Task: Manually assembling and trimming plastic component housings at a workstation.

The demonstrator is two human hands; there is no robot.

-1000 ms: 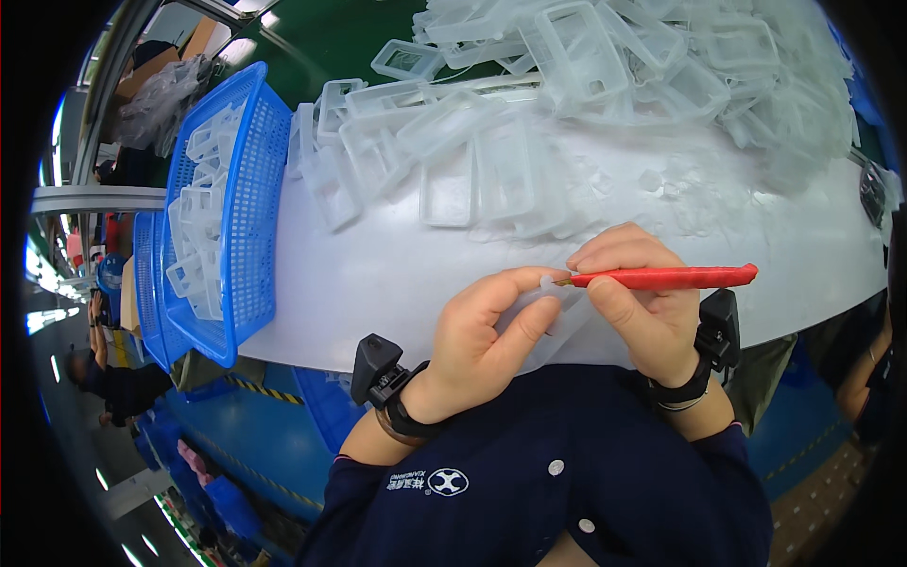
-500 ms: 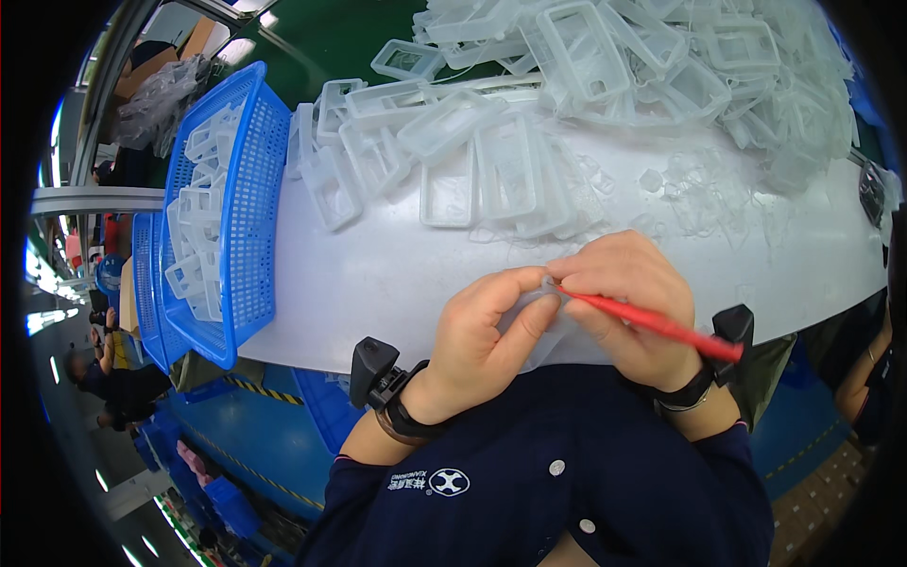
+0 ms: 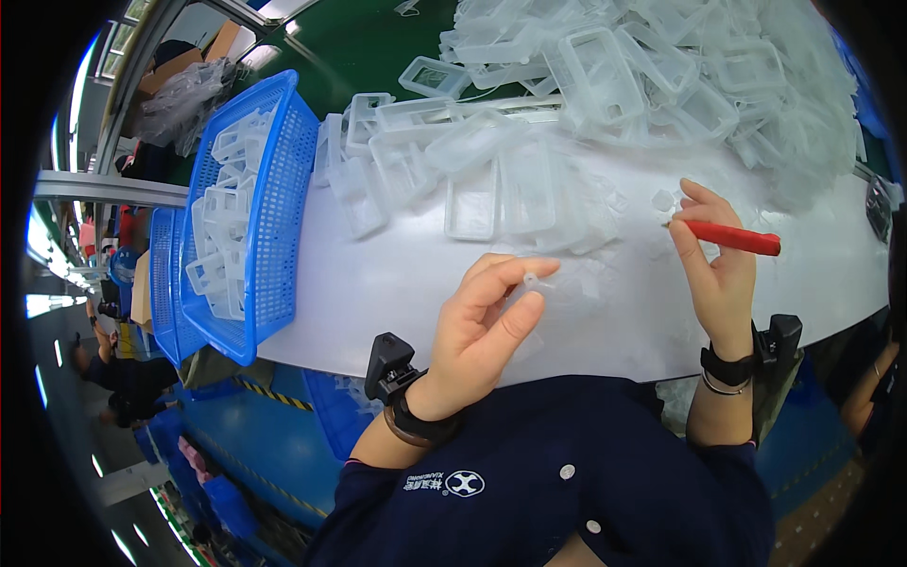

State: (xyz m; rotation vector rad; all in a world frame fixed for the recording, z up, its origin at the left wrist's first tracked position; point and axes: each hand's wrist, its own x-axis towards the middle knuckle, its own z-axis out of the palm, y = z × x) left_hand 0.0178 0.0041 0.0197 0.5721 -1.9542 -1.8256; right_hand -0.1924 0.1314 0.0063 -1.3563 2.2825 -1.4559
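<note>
Near the table's front edge, my left hand [image 3: 487, 326] pinches a translucent plastic part [image 3: 532, 281] between thumb and fingers. Much of that part is blurred or covered by the fingers, so its full shape does not show. Farther right, my right hand [image 3: 720, 274] is closed around a slim red-handled tool [image 3: 732, 237], held level. Its thin tip points left, over the white table and apart from the part. Close beyond that tip lie small clear scraps [image 3: 664, 200].
A heap of translucent plastic frames [image 3: 605, 80] covers the far right, with more frames [image 3: 472, 208] spread before it on the white table [image 3: 378, 293]. At left stands a blue basket [image 3: 283, 189] holding similar frames. A lower blue bin [image 3: 331, 416] sits below the table edge.
My right hand has drawn the red-handled tool away from the part, to the right and slightly farther out. My left hand keeps its pinch. The whole view has shifted a little.
</note>
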